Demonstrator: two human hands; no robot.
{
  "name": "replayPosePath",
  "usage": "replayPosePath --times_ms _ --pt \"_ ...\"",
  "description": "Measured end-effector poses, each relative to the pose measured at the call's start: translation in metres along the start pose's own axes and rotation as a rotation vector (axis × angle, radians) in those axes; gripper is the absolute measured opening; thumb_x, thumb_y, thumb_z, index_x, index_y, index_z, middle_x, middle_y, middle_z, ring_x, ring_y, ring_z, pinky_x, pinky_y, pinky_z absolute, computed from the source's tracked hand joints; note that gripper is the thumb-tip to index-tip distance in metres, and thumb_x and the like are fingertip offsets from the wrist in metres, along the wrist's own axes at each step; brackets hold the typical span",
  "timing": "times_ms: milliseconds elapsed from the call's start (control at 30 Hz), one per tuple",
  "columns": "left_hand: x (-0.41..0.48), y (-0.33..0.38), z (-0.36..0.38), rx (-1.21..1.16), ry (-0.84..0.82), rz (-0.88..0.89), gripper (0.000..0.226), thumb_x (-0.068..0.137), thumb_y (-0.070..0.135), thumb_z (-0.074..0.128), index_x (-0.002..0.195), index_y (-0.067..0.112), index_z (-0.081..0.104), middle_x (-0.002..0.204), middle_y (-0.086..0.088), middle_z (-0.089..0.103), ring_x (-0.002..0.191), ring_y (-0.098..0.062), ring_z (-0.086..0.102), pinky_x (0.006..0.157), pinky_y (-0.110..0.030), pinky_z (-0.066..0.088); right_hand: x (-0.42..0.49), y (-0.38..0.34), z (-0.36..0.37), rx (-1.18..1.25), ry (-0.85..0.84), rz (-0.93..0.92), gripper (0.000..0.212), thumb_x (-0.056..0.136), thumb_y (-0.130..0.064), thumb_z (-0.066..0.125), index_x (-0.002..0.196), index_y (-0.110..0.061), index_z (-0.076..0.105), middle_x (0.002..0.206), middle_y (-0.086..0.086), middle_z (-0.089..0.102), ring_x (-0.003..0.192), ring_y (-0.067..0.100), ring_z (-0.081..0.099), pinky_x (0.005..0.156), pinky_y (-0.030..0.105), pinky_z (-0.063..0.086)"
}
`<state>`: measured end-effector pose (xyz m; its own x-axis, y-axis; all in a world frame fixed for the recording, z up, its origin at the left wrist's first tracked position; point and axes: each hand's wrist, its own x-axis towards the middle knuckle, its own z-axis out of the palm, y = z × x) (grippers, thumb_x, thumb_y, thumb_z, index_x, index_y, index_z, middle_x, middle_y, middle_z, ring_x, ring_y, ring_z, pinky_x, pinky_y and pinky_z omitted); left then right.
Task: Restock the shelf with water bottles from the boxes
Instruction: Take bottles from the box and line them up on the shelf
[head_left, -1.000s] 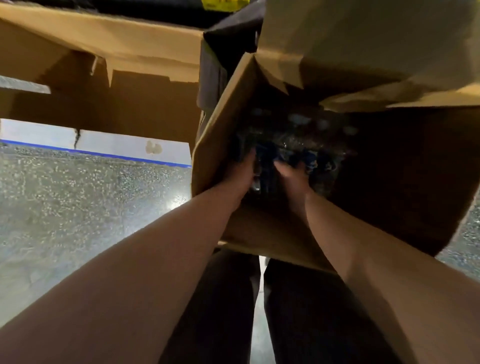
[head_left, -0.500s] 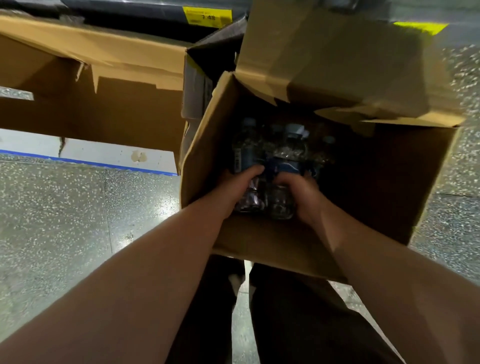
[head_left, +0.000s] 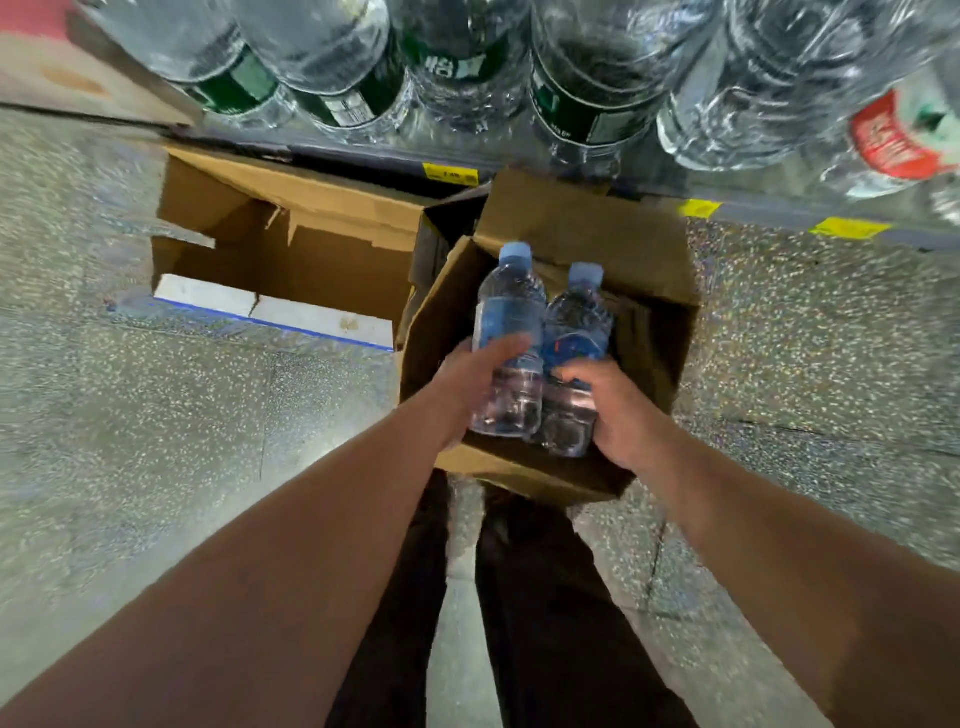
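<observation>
Looking down past my dark trousers and the speckled floor, I have both arms stretched out over the open box just beyond my feet. My left hand grips the first bottle, a small blue-capped water bottle, with my fingers clamped round its lower half. My right hand grips the second bottle the same way. The two bottles touch side by side above the box's opening, caps pointing away from me.

I hold them low on the body so the caps and labels stay free, which should let me set them base-first on the shelf. One bottle in each hand halves the trips. The inside of the box behind them is too dark to tell how many remain.

Left of it, an empty box lies open with nothing showing inside; I judge it already used up. Both boxes sit close against the foot of the shelf, which keeps the carry short.

Farther off, the shelf edge runs across with yellow price tags. Above it stand large green-labelled bottles, and a red-labelled bottle sits at the far right. The slot for my small bottles is not in view.
</observation>
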<state>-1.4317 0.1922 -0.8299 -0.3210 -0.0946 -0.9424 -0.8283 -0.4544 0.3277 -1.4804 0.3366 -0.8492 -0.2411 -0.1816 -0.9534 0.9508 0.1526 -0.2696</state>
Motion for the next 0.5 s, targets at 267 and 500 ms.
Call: replayPosePath --times_ms 267,500 --pt "-0.069 0.008 -0.025 -0.070 -0.217 0.032 0.048 0.071 0.033 0.072 0.112 0.011 0.059 0.097 -0.010 0.068 0.079 -0.026 0.069 0.069 -0.036 0.057 -0.073 -0.005 0.016 -0.005 -0.134 -0.088 0.028 0.086 -0.005 0.051 0.112 -0.011 0.057 0.089 0.009 0.067 0.075 0.024 0.067 0.069 0.034 0.052" --pt "-0.145 0.020 -0.062 0.018 -0.250 0.138 0.056 0.062 0.033 0.067 0.113 0.010 0.060 0.099 -0.011 0.069 0.083 -0.028 0.067 0.081 -0.040 0.052 -0.160 -0.002 0.056 0.048 -0.160 -0.195 0.024 0.075 -0.003 0.052 0.093 -0.008 0.068 0.081 0.012 0.068 0.067 0.026 0.066 0.071 0.038 0.052"
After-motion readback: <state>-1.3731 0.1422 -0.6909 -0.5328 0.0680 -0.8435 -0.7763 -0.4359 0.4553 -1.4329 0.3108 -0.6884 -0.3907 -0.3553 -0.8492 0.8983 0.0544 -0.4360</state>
